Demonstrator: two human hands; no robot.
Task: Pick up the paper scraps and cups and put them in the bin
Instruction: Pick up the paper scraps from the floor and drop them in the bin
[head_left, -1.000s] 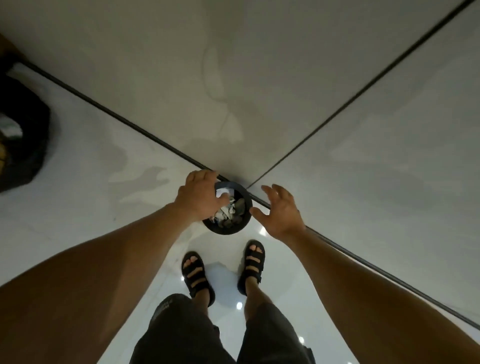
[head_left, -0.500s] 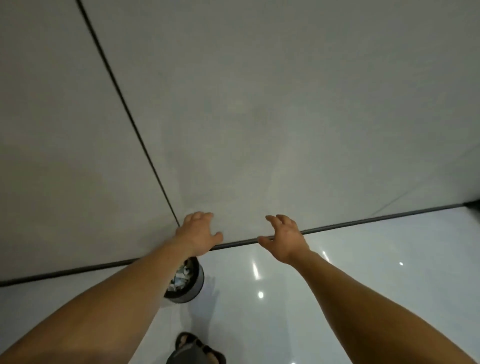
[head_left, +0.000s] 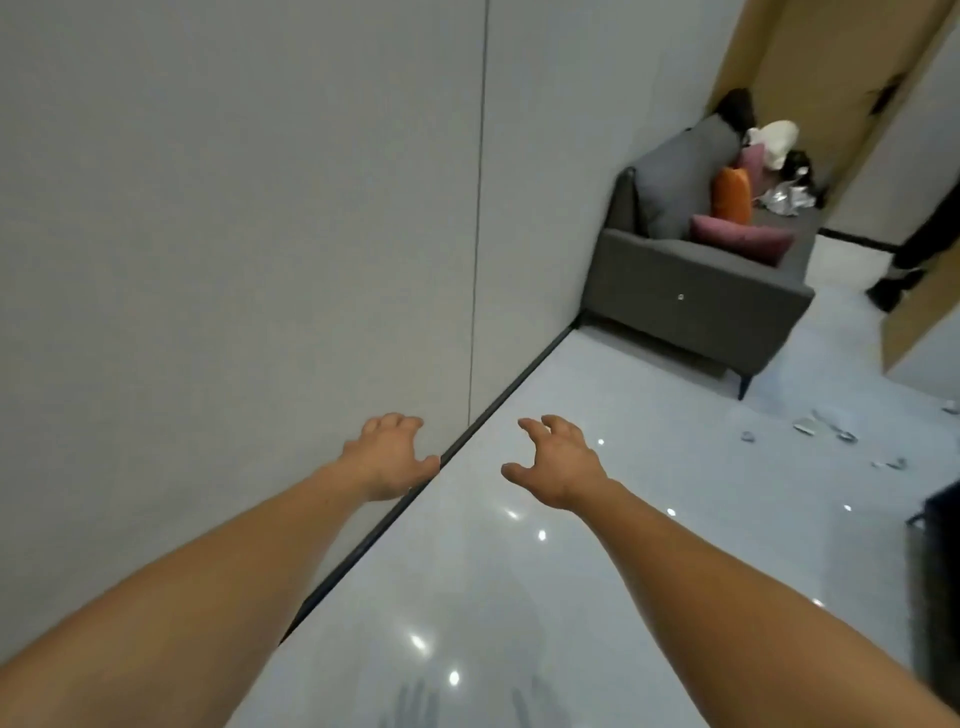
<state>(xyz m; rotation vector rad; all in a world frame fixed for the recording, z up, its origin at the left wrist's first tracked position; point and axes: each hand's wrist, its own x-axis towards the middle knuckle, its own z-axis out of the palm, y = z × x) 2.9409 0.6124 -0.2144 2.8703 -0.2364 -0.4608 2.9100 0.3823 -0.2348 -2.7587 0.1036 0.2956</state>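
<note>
Both arms reach forward at mid-height. My left hand (head_left: 388, 453) hangs in front of the grey wall with loosely curled fingers and holds nothing. My right hand (head_left: 558, 462) hovers over the glossy white floor, fingers relaxed and spread, also holding nothing. Several small paper scraps (head_left: 826, 428) lie scattered on the floor at the far right, well beyond both hands. The bin is out of view.
A dark grey sofa (head_left: 696, 291) with orange and pink cushions stands against the wall at the back right. A black object (head_left: 935, 597) cuts in at the right edge. A black baseboard (head_left: 467, 436) runs where wall meets floor. Wooden panels stand behind the sofa.
The view has swung up and right, away from the bin, which has left the frame. The sofa and floor scraps have come into sight. Both hands stay held out and hold nothing.
</note>
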